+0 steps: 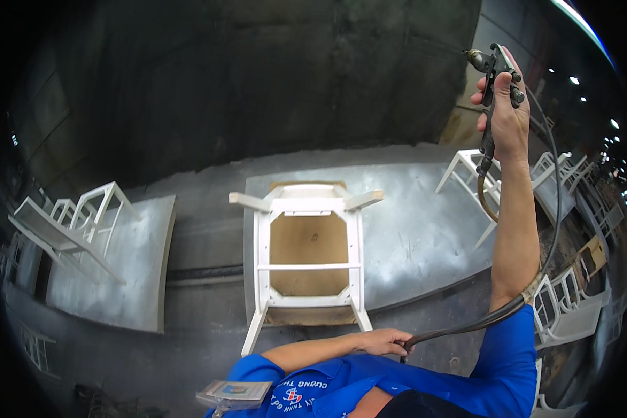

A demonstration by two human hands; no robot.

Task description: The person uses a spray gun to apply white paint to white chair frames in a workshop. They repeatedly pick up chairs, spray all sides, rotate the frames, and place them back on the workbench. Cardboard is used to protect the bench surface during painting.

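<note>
My right hand point(512, 129) is raised at the upper right, its fingers wrapped round the handle of a dark metal spray gun point(493, 70). The gun's nozzle points left. At the lower middle, close to my body, my left hand point(383, 341) is closed on a dark hose point(460, 326). That hose runs up past my right elbow, and thinner lines rise from there beside the forearm. In front of me a white wooden chair point(308, 204) lies upturned, legs sticking out, with a brown panel point(306, 237) inside its frame. Neither hand touches the chair.
Under the chair is a grey metal sheet point(425, 230). Another sheet point(111, 279) at left carries white chairs point(108, 202). More white chairs stand at right, one point(578, 317) near my right elbow. A dark, stained wall point(272, 83) rises at the back.
</note>
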